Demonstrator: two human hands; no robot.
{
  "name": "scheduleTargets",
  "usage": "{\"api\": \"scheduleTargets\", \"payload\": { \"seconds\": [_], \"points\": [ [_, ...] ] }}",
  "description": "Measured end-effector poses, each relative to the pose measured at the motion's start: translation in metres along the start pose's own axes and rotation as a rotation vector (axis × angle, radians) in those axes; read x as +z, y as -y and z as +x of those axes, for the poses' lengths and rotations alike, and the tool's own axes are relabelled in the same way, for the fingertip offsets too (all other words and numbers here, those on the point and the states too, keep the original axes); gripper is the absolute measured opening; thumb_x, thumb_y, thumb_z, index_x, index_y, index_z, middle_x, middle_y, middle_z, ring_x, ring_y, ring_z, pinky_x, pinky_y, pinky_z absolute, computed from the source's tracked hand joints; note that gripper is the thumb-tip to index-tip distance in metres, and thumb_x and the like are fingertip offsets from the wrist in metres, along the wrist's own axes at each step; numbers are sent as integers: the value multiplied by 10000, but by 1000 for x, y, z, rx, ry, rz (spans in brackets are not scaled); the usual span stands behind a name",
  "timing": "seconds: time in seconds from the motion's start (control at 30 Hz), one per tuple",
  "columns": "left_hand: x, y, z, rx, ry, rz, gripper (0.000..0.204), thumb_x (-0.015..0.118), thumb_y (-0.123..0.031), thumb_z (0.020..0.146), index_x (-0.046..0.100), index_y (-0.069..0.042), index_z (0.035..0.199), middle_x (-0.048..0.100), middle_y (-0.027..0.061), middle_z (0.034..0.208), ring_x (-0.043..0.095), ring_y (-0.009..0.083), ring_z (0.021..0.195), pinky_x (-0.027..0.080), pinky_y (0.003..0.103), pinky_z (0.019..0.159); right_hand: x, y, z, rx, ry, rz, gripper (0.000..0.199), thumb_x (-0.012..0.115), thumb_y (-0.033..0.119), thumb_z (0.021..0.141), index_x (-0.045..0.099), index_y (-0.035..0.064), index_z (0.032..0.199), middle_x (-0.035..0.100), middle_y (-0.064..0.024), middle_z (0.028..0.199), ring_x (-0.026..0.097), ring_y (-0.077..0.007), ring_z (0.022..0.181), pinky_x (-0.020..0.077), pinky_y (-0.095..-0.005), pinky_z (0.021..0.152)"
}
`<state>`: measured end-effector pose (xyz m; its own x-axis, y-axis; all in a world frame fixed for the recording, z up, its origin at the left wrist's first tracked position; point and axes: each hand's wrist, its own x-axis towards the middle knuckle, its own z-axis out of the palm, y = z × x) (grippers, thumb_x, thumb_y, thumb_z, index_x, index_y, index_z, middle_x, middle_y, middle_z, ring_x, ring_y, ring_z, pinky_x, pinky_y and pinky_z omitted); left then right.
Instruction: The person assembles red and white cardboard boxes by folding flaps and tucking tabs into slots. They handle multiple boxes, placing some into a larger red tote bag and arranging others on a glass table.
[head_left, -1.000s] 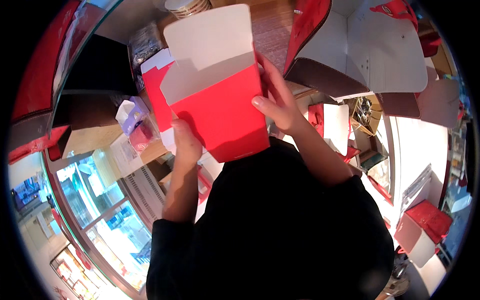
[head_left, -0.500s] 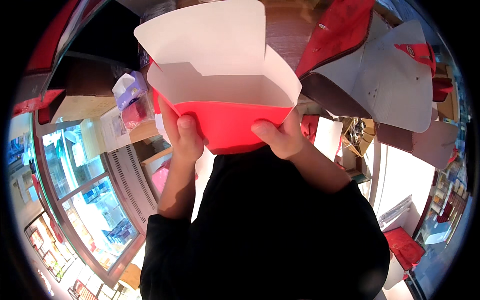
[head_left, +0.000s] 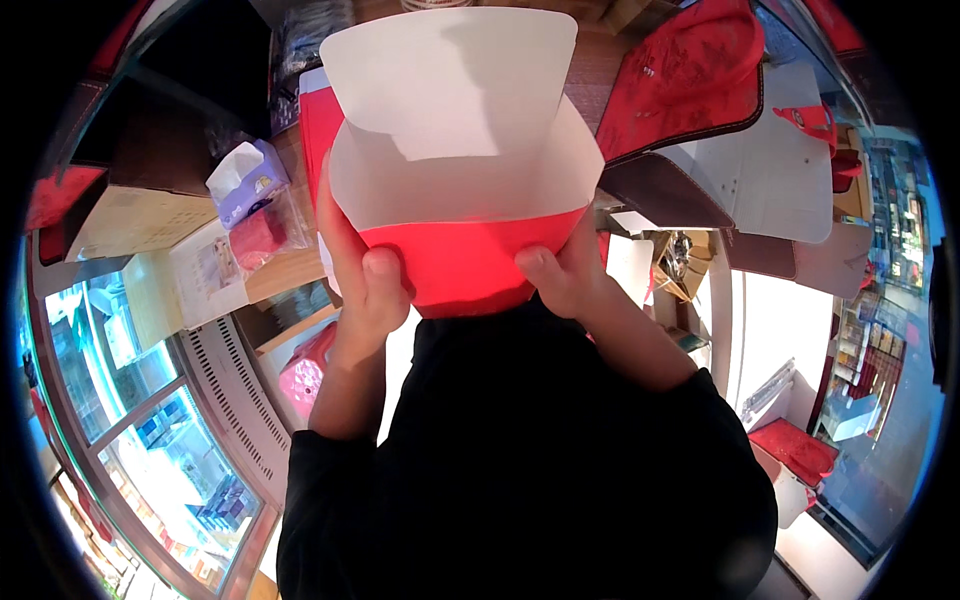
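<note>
Red carton (head_left: 470, 270), white inside, held up close to the chest with its open mouth facing the camera; I read its upper flap as standing up and away, so the white interior is fully exposed. The carton sits between both hands, clear of the tabletop (head_left: 600, 70), which shows as brown wood behind the flap. Left hand (head_left: 360, 270): grip closed on the carton's left side, thumb pressed over the near red wall, fingers wrapped behind. Right hand (head_left: 565, 275): grip likewise closed on the right lower corner, thumb on the front face, remaining fingers hidden behind the wall. I judge the two-sided hold keeps the walls squared and the mouth spread, since thin card would sag if pinched from one side only. Both forearms come up from black sleeves (head_left: 520, 470) that fill the lower frame. Outward, left: a lilac tissue box (head_left: 245, 180) with a white tissue sticking out, a clear packet with something red inside just beside it, and pale cardboard boxes (head_left: 180, 270) below. Outward, right: unfolded flat cartons (head_left: 690, 90), red outside with dark edging, lying against white card sheets (head_left: 770, 170). Lower right, more red items on a pale surface, too small to identify. Far left, glass display fronts curve along the rim.
</note>
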<state>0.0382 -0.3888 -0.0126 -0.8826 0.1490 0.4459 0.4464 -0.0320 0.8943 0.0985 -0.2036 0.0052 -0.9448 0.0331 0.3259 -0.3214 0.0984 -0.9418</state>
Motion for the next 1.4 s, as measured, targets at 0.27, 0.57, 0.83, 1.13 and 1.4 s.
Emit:
{"api": "scheduleTargets", "payload": {
  "seconds": [0.27, 0.57, 0.83, 1.13, 1.4],
  "points": [
    [-26, 10, 5, 116, 154, -211, 855, 423, -617, 858, 210, 40, 1363, 364, 170, 1327, 382, 247, 1212, 310, 396, 998, 8, 16, 12, -165, 24, -119, 969, 717, 381, 722, 174, -54, 1398, 353, -210, 1306, 373, -321, 1205, 287, -413, 1012],
    [5, -7, 18, 195, 98, 4, 802, 444, -578, 870, 292, 56, 1335, 376, 196, 1334, 402, 277, 1219, 316, 395, 1011, -31, 17, 29, -388, 62, -158, 944, 760, 334, 678, 243, -7, 1390, 361, -180, 1295, 406, -295, 1183, 358, -397, 969],
    [39, -43, 37, 149, 171, 22, 696, 572, -499, 817, 418, 15, 1261, 472, 190, 1207, 494, 278, 1082, 389, 364, 917, -71, 27, 31, -318, 134, -41, 923, 764, 201, 679, 220, 35, 1406, 337, -139, 1335, 385, -255, 1241, 396, -402, 976],
    [48, -40, 41, 309, 272, 108, 501, 663, -370, 766, 499, -15, 1079, 535, 162, 1027, 504, 260, 914, 421, 352, 773, -82, 19, 26, -402, 76, 92, 911, 722, 239, 758, 138, -20, 1407, 349, -181, 1378, 409, -249, 1234, 350, -376, 1007],
    [46, -36, 34, 263, 225, 65, 478, 634, -406, 773, 511, -19, 1024, 529, 166, 962, 505, 260, 881, 412, 352, 777, -85, 31, 26, -334, 91, 0, 813, 796, 170, 646, 364, 60, 1327, 439, -109, 1207, 482, -242, 1115, 480, -362, 863]
  ]
}}
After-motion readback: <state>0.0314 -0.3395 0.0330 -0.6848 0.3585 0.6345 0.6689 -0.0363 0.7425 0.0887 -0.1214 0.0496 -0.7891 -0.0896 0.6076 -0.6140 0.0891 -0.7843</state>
